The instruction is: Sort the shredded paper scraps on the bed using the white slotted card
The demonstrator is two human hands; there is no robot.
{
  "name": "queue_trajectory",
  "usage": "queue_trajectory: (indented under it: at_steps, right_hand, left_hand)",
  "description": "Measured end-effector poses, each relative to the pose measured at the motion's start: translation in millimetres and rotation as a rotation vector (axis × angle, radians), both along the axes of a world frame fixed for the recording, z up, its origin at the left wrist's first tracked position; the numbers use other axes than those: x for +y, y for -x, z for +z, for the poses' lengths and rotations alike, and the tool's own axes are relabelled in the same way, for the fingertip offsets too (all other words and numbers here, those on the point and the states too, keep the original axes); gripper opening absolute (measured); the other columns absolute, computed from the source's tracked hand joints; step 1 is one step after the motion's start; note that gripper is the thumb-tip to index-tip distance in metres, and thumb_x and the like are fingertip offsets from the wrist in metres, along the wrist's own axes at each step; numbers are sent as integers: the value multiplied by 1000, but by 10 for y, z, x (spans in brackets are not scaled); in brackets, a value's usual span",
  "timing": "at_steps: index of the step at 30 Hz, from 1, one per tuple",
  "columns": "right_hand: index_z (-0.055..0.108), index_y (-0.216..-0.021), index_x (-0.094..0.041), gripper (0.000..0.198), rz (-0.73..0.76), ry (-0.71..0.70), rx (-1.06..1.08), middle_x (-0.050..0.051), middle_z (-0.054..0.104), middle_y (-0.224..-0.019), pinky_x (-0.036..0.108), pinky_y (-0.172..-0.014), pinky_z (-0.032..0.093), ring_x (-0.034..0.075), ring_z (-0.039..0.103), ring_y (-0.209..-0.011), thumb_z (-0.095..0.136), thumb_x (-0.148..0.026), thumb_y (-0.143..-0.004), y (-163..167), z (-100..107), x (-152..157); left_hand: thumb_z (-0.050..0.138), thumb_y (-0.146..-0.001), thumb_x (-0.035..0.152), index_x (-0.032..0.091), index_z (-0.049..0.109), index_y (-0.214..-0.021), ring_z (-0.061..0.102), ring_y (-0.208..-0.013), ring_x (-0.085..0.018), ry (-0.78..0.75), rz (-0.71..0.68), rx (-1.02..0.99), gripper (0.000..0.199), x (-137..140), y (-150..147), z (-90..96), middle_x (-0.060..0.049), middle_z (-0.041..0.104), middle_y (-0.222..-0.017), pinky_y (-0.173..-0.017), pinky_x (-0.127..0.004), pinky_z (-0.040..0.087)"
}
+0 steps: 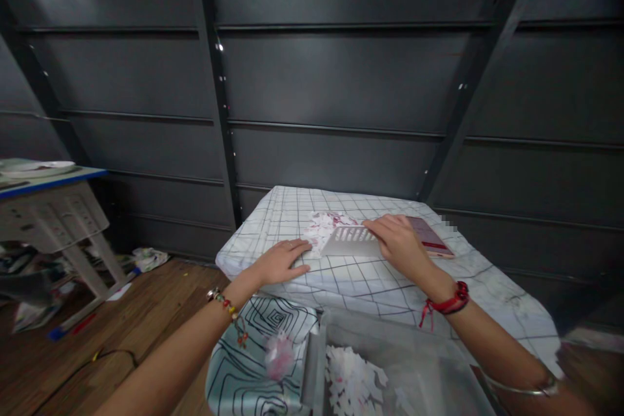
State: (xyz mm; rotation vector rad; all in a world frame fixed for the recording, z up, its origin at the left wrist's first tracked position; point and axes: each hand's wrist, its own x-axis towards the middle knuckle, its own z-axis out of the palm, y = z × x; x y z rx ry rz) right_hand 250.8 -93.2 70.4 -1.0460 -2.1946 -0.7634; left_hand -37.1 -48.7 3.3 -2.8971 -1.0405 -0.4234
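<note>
Bare and palm down, the left hand (277,263) lies open with fingers outstretched; the right hand (397,244) pinches the upper edge of a thin white panel with slots (350,246). Nearest, a translucent grey plastic bin (414,333) holds white paper scraps (351,380). Beyond, on white cloth with black grid lines (287,211), the tilted panel stands beside a pink-and-white scrap heap (324,226). A dark grey panelled wall (336,78) rises behind.

red wristband (452,299), bangle (526,392), beaded bracelet (227,307)
</note>
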Motion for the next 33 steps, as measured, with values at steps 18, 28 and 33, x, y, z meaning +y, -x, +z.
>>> queue_trajectory:
  at_steps: [18,28,33]
  right_hand:
    - [63,-100,-14,36,-32,-14,-34,6,63,-77,31,-73,30,19,49,-77,42,0,-74,73,5,-23]
    - [63,-100,-15,34,-51,-31,-22,6,63,-77,31,-73,29,19,49,-77,42,-1,-76,71,-8,0]
    - [63,-99,-13,34,-60,-38,-57,6,63,-77,31,-71,28,18,47,-75,43,0,-75,143,12,6]
  left_hand:
    - [38,-95,42,30,47,-130,45,-123,-25,-9,-46,5,38,16,23,-29,-4,42,-141,-102,-40,34]
    - [41,-92,44,17,47,-119,47,-121,-26,23,-22,-34,39,-33,-1,37,-13,49,-134,-100,-38,36]
    - [42,-92,43,16,47,-118,47,-121,-26,8,-12,-23,38,-21,-1,17,-13,49,-133,-100,-38,36]
